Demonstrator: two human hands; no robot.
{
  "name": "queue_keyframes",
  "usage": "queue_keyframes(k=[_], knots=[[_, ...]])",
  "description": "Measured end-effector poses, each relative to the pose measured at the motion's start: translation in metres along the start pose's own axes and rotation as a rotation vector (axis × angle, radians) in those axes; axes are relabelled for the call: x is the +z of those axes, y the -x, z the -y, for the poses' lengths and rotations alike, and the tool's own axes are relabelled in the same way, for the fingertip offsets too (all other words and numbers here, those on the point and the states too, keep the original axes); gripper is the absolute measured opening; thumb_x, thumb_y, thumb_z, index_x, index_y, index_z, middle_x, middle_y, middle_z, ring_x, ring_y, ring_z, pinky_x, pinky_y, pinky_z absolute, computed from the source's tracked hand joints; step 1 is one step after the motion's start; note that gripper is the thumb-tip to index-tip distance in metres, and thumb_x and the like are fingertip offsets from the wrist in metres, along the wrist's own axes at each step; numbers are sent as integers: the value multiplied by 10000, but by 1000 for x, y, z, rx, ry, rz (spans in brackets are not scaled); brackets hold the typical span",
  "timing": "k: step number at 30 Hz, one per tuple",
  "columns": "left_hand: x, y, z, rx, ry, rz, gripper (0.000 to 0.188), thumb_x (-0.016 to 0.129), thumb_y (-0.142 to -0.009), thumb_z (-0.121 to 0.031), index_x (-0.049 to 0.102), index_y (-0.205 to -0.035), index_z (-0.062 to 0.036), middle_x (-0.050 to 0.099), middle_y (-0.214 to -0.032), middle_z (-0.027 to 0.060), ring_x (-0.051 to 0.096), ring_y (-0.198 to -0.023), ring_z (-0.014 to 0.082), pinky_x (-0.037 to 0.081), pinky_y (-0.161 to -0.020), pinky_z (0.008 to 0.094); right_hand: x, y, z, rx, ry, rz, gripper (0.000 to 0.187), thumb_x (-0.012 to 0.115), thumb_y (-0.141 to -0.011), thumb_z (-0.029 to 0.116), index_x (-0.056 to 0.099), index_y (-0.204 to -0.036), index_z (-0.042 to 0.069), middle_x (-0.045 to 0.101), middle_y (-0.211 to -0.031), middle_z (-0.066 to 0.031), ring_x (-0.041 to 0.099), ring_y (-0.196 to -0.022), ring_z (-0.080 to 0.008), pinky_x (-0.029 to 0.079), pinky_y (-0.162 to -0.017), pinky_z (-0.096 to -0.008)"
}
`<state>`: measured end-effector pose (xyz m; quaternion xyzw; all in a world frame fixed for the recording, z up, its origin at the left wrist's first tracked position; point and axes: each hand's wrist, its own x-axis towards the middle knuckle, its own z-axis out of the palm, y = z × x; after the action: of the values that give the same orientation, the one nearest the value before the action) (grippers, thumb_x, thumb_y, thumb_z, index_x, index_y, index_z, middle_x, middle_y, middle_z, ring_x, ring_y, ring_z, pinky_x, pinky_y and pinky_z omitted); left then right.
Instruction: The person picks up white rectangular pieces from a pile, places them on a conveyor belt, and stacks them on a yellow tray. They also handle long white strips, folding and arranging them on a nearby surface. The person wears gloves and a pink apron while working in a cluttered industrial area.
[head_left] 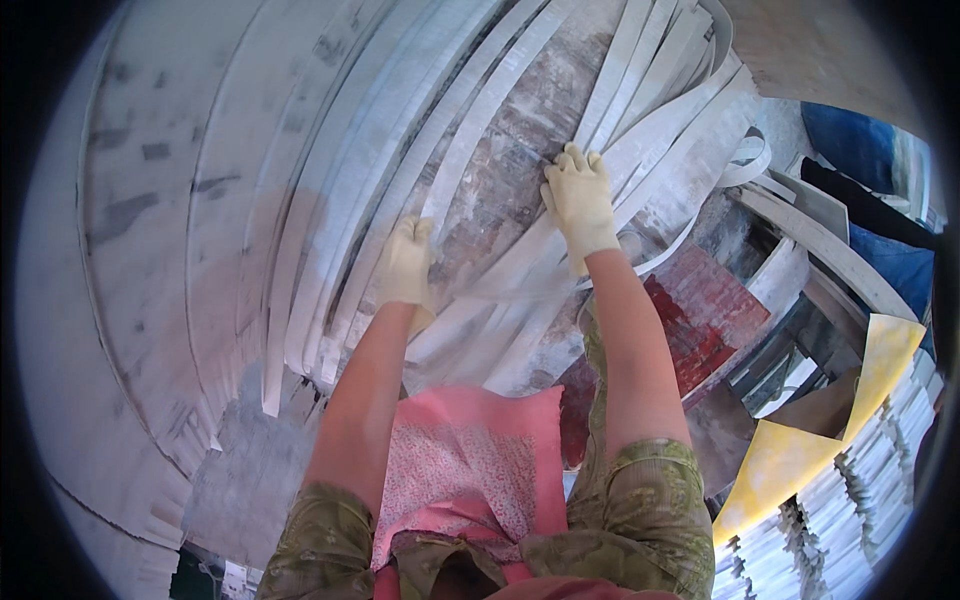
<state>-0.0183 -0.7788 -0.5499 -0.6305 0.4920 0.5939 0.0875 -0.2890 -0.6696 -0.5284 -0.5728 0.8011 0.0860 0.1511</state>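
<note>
My left hand (403,265), in a cream rubber glove, has its fingers closed at the lower end of a long, flat white strip (472,140). That strip runs away from me across a scuffed, brownish work surface (530,120). To the right, my right hand (582,205) wears a matching glove. Its fingers are bent over the near part of several white strips (625,75) that fan out toward the far edge; its exact grip is partly hidden. Between and below my hands, more pale strips (490,300) lie crossed over one another.
Long white strips or boards (250,170) cover the left side. On the right are looped strip ends (745,160), a red-stained panel (700,320), a bent yellow sheet (800,460) and stacked white material (860,500) with rough edges. Blue objects (850,150) stand at the far right.
</note>
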Motion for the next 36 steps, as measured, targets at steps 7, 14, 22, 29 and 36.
queue_keyframes(k=[7,14,22,29,36], knots=[[-2,0,7,74,-270,-95,408,543,-1040,-341,646,-1231,4,723,-954,183,707,-787,273,540,-725,392,1,17,-2,44,-60,0,252,637,-885,249,741,-1055,96,672,-1239,-59,471,-1368,-235,337,-1111,-455],[3,-25,14,177,-585,-207,452,528,-1020,-409,668,-1176,-9,694,-1133,271,666,-1078,427,509,-909,492,-8,13,7,133,-127,72,360,643,-908,253,696,-1206,57,640,-1323,-114,448,-1404,-285,304,-1168,-485],[-3,23,-3,366,-861,-362,393,590,-959,-378,633,-1200,-71,696,-1078,224,679,-1018,391,538,-856,518,-25,29,49,2,-467,-181,476,636,-940,265,604,-1353,31,572,-1431,-201,486,-1371,-373,345,-1160,-501],[-54,135,76,189,-1035,-17,347,560,-968,-254,672,-1254,-93,701,-1115,220,672,-1066,390,532,-896,486,-58,52,51,-131,-553,-178,432,646,-916,209,617,-1304,23,640,-1334,-201,562,-1280,-360,405,-1096,-472],[-104,199,210,1,-823,-290,289,543,-981,-266,758,-1135,-151,733,-1095,180,680,-1081,371,529,-939,468,-68,71,87,-378,-531,-167,305,628,-887,170,647,-1156,28,705,-1078,-136,647,-1080,-320,465,-996,-449]])
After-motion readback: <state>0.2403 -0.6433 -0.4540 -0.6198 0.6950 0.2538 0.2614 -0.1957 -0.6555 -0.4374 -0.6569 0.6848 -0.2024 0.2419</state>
